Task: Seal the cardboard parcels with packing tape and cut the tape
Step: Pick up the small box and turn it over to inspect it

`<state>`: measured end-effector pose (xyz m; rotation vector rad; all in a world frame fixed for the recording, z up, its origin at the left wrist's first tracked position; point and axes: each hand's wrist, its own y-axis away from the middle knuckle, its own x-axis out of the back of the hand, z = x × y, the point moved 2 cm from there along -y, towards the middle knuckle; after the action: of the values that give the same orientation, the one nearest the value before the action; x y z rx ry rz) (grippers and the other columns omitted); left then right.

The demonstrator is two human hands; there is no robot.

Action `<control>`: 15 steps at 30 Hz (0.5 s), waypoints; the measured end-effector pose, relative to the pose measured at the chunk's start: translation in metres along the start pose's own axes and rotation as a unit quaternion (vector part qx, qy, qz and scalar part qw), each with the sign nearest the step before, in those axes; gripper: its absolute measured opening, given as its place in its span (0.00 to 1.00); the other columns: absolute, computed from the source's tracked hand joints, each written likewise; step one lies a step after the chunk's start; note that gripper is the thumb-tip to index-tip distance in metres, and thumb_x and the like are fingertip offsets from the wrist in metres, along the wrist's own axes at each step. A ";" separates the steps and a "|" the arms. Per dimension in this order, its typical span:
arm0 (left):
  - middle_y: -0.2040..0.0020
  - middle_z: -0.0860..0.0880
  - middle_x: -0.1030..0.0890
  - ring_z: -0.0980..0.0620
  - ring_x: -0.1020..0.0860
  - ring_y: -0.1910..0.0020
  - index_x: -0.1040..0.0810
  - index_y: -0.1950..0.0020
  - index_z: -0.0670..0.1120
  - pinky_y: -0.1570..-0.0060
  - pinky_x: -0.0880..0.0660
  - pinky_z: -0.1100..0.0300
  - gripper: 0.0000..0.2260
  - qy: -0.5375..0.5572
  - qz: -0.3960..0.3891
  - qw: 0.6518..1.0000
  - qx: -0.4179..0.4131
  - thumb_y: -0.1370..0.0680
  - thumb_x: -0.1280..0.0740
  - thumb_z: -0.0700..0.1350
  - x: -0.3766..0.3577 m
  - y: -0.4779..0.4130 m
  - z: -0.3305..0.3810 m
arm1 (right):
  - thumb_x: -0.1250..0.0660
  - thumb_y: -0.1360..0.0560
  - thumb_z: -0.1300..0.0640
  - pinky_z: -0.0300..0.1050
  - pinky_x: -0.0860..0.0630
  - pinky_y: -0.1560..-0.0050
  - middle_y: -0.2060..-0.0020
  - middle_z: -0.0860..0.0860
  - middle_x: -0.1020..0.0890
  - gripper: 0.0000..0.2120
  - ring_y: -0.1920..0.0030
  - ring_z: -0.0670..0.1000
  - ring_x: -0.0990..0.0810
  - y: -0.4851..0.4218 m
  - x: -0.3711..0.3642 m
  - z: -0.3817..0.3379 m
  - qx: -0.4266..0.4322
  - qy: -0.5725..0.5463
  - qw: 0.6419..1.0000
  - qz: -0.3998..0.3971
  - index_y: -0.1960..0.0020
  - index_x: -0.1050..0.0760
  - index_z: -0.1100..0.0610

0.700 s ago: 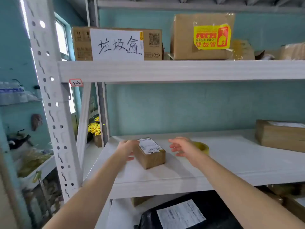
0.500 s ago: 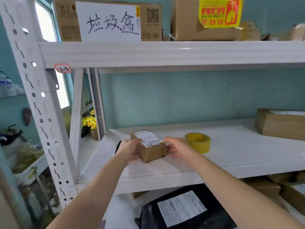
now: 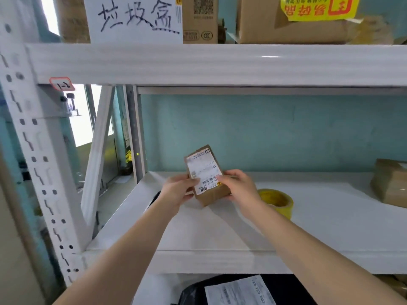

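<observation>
A small cardboard parcel (image 3: 203, 170) with a white shipping label is tilted up on its near end above the white shelf (image 3: 319, 227). My left hand (image 3: 178, 190) grips its left side and my right hand (image 3: 236, 186) grips its right side. A roll of yellow packing tape (image 3: 278, 201) lies flat on the shelf just right of my right hand, partly hidden by my wrist. A dark object (image 3: 155, 198) peeks out behind my left wrist; I cannot tell what it is.
A larger cardboard box (image 3: 389, 183) sits at the shelf's right edge. The upper shelf beam (image 3: 220, 64) carries cartons and a handwritten white sign (image 3: 134, 18). A perforated white upright (image 3: 41, 172) stands at left. A black mailer bag (image 3: 242, 291) lies on the lower shelf.
Both hands closed on the small parcel and lifted its far end off the shelf, tilting the label toward me. The view moved closer and lower.
</observation>
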<state>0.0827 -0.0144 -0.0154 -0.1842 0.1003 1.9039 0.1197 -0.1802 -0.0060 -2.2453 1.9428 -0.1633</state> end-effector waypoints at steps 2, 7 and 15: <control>0.58 0.47 0.15 0.49 0.18 0.58 0.20 0.53 0.44 0.48 0.24 0.52 0.07 0.000 0.003 0.999 -0.045 0.28 0.31 0.34 -0.005 0.000 0.003 | 0.28 0.31 0.61 0.56 0.20 0.49 0.53 0.55 0.17 0.08 0.53 0.54 0.18 -0.005 0.002 0.003 -0.007 -0.040 0.999 -0.015 0.54 0.24 0.55; 0.58 0.51 0.14 0.51 0.16 0.58 0.19 0.55 0.47 0.55 0.21 0.57 0.11 0.004 0.004 0.993 -0.122 0.29 0.30 0.31 -0.008 0.002 0.006 | 0.30 0.31 0.65 0.48 0.20 0.60 0.54 0.56 0.15 0.10 0.57 0.53 0.16 -0.009 0.009 0.014 -0.010 -0.137 0.989 -0.049 0.51 0.23 0.57; 0.52 0.46 0.16 0.47 0.19 0.50 0.19 0.54 0.45 0.47 0.25 0.52 0.07 0.036 0.070 0.987 -0.137 0.30 0.26 0.40 -0.003 -0.011 0.019 | 0.32 0.29 0.64 0.45 0.22 0.57 0.55 0.54 0.14 0.10 0.57 0.52 0.17 -0.024 0.014 0.006 0.010 -0.131 0.987 -0.088 0.49 0.20 0.55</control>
<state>0.0927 -0.0108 0.0044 -0.4415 -0.1045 2.0479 0.1459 -0.1899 -0.0079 -2.2901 1.6057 0.0878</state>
